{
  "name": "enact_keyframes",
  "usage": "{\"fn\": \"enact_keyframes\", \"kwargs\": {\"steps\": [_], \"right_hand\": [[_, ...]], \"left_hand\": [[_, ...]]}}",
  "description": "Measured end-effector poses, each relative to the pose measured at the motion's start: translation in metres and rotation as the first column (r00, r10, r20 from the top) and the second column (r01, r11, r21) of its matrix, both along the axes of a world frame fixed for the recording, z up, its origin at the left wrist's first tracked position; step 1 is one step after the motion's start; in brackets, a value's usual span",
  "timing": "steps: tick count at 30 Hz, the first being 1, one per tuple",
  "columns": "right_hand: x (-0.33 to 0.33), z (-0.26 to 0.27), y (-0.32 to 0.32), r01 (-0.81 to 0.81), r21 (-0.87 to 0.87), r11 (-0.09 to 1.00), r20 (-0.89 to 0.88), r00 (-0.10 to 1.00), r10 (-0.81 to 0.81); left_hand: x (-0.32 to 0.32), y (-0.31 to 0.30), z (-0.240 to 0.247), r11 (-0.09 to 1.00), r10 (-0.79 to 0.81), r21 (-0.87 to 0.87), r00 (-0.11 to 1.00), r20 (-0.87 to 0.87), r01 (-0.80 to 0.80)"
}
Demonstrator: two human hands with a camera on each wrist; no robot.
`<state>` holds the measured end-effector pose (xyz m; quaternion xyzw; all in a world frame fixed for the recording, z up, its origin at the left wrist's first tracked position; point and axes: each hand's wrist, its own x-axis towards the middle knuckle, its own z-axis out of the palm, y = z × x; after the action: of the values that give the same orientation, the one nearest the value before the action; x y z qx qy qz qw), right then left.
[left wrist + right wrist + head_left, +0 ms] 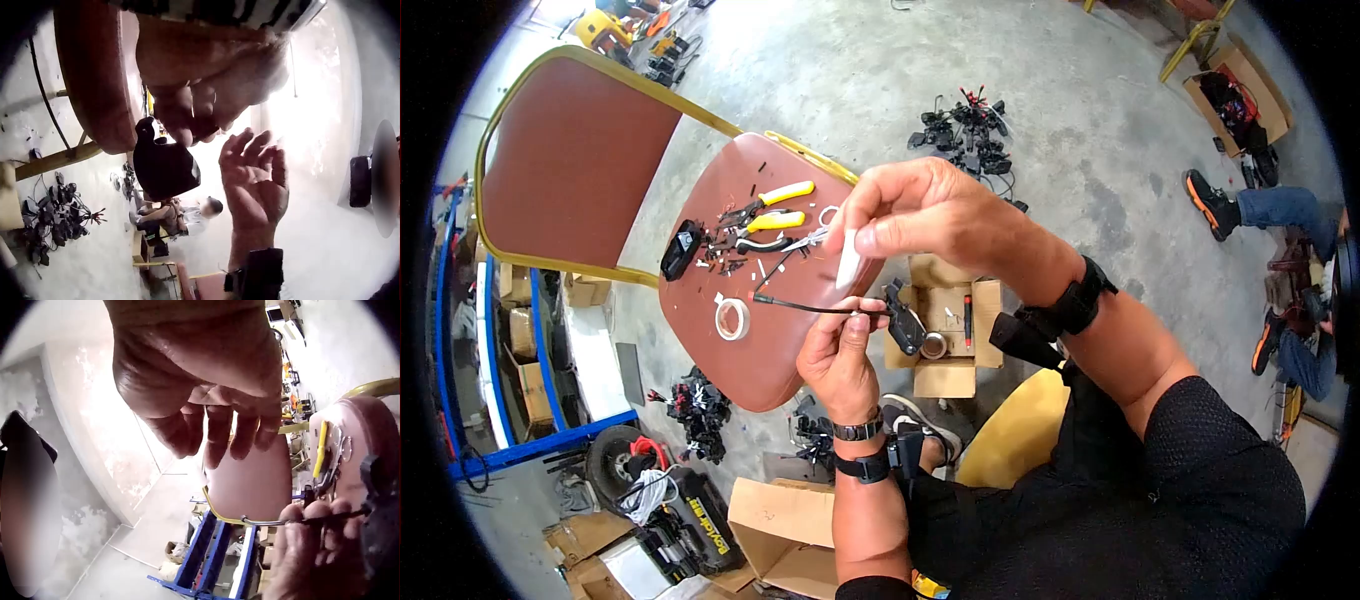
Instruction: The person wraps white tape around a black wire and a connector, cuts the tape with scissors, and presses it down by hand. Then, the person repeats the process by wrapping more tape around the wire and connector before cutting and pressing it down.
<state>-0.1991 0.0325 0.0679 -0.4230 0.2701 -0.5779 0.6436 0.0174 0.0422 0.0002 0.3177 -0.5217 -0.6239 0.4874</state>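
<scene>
My left hand [840, 365] pinches a thin black cable [795, 304] between thumb and fingers, just beyond the front edge of the chair seat. A black plastic device [903, 318] is at the cable's right end, beside the fingers; the left wrist view shows its dark body [165, 165] below that hand. Above, my right hand [940, 215] pinches a white strip [849, 262], which looks like tape, between thumb and forefinger. The strip hangs down toward the cable. The right wrist view has the right hand [200, 387] over the left hand [312, 550], with the strip hidden.
On the brown chair seat [770, 375] lie a white tape roll [732, 319], yellow-handled pliers [785, 193] and black scraps. An open cardboard box [945, 380] stands on the floor below my hands. Black devices [965, 135] lie farther off; another person's shoe [1212, 205] shows at right.
</scene>
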Motion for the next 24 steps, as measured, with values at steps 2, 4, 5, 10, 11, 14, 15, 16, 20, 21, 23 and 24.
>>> {"fn": "enact_keyframes", "kwargs": {"steps": [2,4,5,10,11,14,15,16,20,21,23,24], "right_hand": [[0.001,-0.012,-0.002,0.059,0.039,0.998,-0.069,0.996,-0.056],[0.005,-0.028,-0.005,0.065,0.082,0.995,-0.102,0.993,-0.056],[0.008,-0.035,-0.005,0.070,0.118,0.991,-0.094,0.994,-0.059],[0.023,-0.043,-0.001,0.062,0.219,0.974,-0.039,0.998,-0.055],[0.024,-0.042,0.001,0.051,0.232,0.971,-0.004,0.999,-0.052],[0.027,-0.044,0.001,0.038,0.220,0.975,0.013,0.999,-0.042],[0.028,-0.044,0.001,0.034,0.220,0.975,0.012,0.999,-0.038],[0.029,-0.043,0.002,0.031,0.221,0.975,0.010,0.999,-0.034],[0.033,-0.044,0.004,0.003,0.220,0.976,0.038,0.999,-0.012],[0.034,-0.044,0.004,0.000,0.221,0.975,0.041,0.999,-0.010],[0.035,-0.044,0.005,-0.003,0.223,0.975,0.046,0.999,-0.007],[0.035,-0.044,0.005,-0.011,0.231,0.973,0.053,0.999,-0.001]], "left_hand": [[0.000,-0.001,0.000,1.000,0.016,0.020,1.000,-0.024,-0.015],[-0.001,-0.002,0.002,0.999,0.025,0.034,0.999,-0.048,-0.024],[-0.002,-0.002,0.002,0.999,0.028,0.038,0.998,-0.059,-0.025],[-0.004,-0.004,0.004,0.997,0.040,0.070,0.995,-0.092,-0.033],[-0.004,-0.004,0.006,0.996,0.040,0.082,0.994,-0.098,-0.032],[-0.002,-0.006,0.006,0.994,0.028,0.106,0.992,-0.125,-0.015],[-0.001,-0.006,0.005,0.993,0.021,0.114,0.991,-0.135,-0.006],[-0.001,-0.006,0.005,0.994,0.014,0.112,0.990,-0.139,0.002],[0.001,-0.006,0.005,0.994,-0.009,0.102,0.989,-0.145,0.024],[0.001,-0.006,0.006,0.995,-0.014,0.099,0.989,-0.144,0.028],[0.001,-0.006,0.007,0.994,-0.022,0.103,0.987,-0.160,0.039],[0.001,-0.006,0.007,0.993,-0.026,0.105,0.985,-0.168,0.045]]}}
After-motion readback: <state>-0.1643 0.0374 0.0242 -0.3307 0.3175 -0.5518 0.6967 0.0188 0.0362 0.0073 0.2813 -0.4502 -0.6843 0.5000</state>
